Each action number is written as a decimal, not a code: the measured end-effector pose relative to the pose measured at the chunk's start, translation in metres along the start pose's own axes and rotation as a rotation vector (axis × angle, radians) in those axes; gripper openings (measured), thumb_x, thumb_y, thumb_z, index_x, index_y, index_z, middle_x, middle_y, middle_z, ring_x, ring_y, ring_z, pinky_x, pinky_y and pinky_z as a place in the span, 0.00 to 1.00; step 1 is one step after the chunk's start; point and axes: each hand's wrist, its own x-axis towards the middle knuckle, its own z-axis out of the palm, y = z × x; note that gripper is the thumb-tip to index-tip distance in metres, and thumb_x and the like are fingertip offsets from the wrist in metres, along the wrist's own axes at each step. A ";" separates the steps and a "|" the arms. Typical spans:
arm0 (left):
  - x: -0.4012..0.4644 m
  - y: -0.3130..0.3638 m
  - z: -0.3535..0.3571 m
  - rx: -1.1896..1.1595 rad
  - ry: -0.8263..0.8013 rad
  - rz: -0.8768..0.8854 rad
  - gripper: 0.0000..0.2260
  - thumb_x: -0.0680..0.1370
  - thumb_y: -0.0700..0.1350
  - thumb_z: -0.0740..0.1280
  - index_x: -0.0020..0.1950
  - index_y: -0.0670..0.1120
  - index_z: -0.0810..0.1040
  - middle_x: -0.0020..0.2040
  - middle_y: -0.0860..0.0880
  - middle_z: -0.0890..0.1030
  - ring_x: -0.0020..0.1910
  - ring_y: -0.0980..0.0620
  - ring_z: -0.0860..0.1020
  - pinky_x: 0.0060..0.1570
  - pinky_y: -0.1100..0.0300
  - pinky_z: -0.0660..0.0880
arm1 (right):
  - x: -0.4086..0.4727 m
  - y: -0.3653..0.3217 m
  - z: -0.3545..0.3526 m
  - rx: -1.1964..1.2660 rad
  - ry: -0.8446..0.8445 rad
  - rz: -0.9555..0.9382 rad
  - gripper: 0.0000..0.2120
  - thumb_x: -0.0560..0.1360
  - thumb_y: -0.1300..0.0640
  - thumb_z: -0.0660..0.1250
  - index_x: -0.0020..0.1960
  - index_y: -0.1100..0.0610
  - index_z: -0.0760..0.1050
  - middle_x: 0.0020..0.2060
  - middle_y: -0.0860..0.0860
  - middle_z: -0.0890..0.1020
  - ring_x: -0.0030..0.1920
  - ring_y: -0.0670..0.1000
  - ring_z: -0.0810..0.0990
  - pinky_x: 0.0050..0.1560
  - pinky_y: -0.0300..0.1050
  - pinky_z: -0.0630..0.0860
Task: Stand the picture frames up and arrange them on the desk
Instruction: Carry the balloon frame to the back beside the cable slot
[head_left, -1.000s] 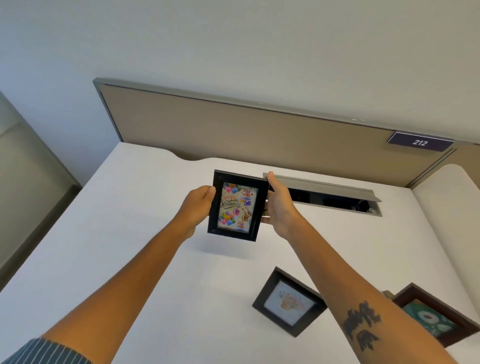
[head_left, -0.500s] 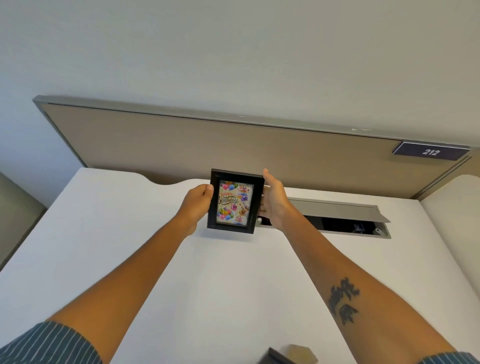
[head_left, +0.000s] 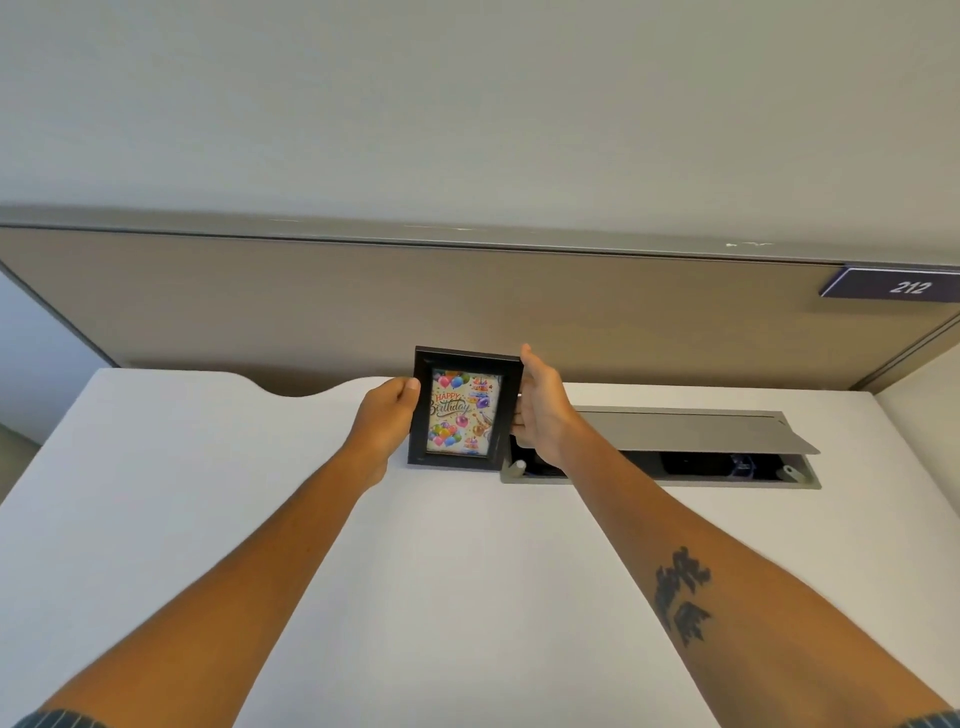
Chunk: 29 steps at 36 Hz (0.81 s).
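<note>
A black picture frame (head_left: 464, 410) with a "Happy Birthday" balloon card stands upright near the back of the white desk (head_left: 218, 519), its bottom edge at the desk surface. My left hand (head_left: 387, 415) grips its left side with the thumb on the front edge. My right hand (head_left: 540, 410) holds its right side, thumb up along the top corner and fingers behind the frame. No other picture frames are in view.
An open grey cable hatch (head_left: 691, 431) lies in the desk just right of the frame. A tan partition panel (head_left: 363, 306) runs along the desk's back edge, with a purple "212" sign (head_left: 898, 285) at its upper right. A curved notch cuts the desk's back edge to the left.
Both hands have carried the frame away from me toward the back of the desk and lowered it to the surface. The view tilted up, so the two frames lying flat dropped out of sight.
</note>
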 end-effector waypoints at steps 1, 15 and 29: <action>0.001 -0.002 0.000 0.001 0.004 0.000 0.11 0.87 0.54 0.57 0.60 0.49 0.74 0.66 0.43 0.79 0.63 0.46 0.77 0.66 0.43 0.77 | 0.002 0.001 0.001 -0.001 -0.002 0.004 0.36 0.86 0.31 0.51 0.85 0.53 0.65 0.79 0.58 0.76 0.81 0.62 0.71 0.83 0.64 0.61; 0.007 -0.012 -0.002 -0.016 0.016 -0.064 0.15 0.87 0.54 0.56 0.65 0.47 0.74 0.68 0.42 0.78 0.66 0.43 0.77 0.64 0.44 0.77 | 0.010 0.002 0.005 -0.054 -0.037 0.013 0.37 0.86 0.30 0.51 0.86 0.52 0.63 0.81 0.58 0.73 0.82 0.63 0.70 0.83 0.64 0.61; -0.002 -0.012 -0.001 0.003 0.032 -0.041 0.21 0.86 0.56 0.59 0.75 0.46 0.70 0.74 0.43 0.75 0.72 0.41 0.74 0.67 0.43 0.75 | 0.010 0.013 -0.005 -0.069 -0.029 -0.019 0.39 0.85 0.28 0.50 0.77 0.58 0.73 0.71 0.60 0.82 0.74 0.61 0.79 0.82 0.62 0.69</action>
